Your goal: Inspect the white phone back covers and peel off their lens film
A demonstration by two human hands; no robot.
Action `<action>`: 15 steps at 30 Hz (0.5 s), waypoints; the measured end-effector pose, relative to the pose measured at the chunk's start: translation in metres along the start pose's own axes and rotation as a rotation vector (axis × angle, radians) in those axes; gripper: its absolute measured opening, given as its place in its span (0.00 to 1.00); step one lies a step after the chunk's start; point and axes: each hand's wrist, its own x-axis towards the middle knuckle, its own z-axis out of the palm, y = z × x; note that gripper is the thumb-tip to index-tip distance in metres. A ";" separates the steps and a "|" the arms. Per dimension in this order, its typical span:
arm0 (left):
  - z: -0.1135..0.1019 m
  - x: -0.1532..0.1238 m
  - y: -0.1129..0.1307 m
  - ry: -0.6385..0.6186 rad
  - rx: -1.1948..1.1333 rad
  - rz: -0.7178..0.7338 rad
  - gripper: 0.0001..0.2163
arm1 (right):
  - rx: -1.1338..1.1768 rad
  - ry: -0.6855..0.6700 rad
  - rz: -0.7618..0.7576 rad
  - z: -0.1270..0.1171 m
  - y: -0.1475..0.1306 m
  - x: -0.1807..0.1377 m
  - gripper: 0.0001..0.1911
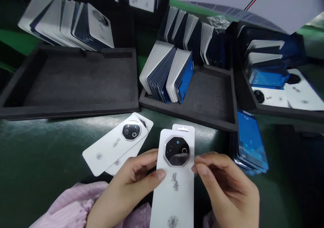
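A white phone back cover with a black octagonal camera module stands upright between my hands, with a second cover's top edge showing just behind it. My left hand grips its left edge, thumb across the front. Fingertips of my right hand pinch its right edge beside the camera module. Two more white covers lie overlapped on the dark green table, just left of my left hand.
An empty black foam tray sits at the back left. A second tray holds rows of upright covers. Blue-filmed covers are stacked at the right. More trays of covers stand behind and at the far right.
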 end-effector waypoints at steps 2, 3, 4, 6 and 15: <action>0.000 0.000 0.002 0.004 0.017 0.008 0.15 | -0.036 -0.014 0.005 0.001 0.000 0.000 0.08; 0.001 0.000 0.002 0.005 0.024 0.008 0.16 | -0.048 -0.019 0.003 0.001 0.000 0.001 0.08; 0.001 0.000 0.002 0.002 0.027 0.006 0.16 | -0.054 -0.022 0.001 0.001 0.001 0.001 0.08; 0.001 0.000 0.002 0.005 0.032 0.006 0.17 | -0.056 -0.023 -0.005 0.001 0.002 0.001 0.08; 0.002 0.001 0.003 0.009 0.057 0.015 0.17 | -0.106 -0.022 0.003 -0.001 0.006 0.002 0.06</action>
